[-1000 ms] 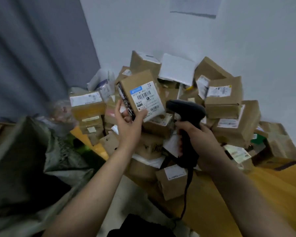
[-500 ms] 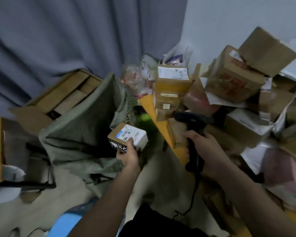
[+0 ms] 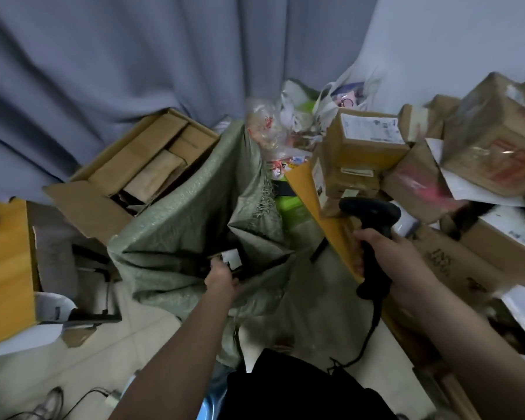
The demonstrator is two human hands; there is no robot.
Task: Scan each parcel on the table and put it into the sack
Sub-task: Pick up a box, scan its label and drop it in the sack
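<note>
A green woven sack [image 3: 191,219] stands open on the floor left of the table. My left hand [image 3: 222,278] reaches into its dark mouth and grips a small brown parcel [image 3: 233,259] by its near edge. Only the parcel's white label and a strip of cardboard show. My right hand [image 3: 390,256] holds a black handheld scanner [image 3: 372,213] by its grip above the table's orange edge [image 3: 312,192]. The scanner's cable hangs down toward my lap. Several labelled cardboard parcels [image 3: 364,144] are heaped on the table at the right.
An open cardboard box [image 3: 140,165] with flattened cartons sits behind the sack, against a grey curtain [image 3: 134,71]. Plastic bags [image 3: 288,116] are bunched at the table's far corner. A wooden surface [image 3: 6,262] is at the left edge, and cables lie on the floor.
My left hand has carried the small parcel from in front of the scanner leftward and down into the sack's mouth. My view turned left with it. The right hand kept the scanner.
</note>
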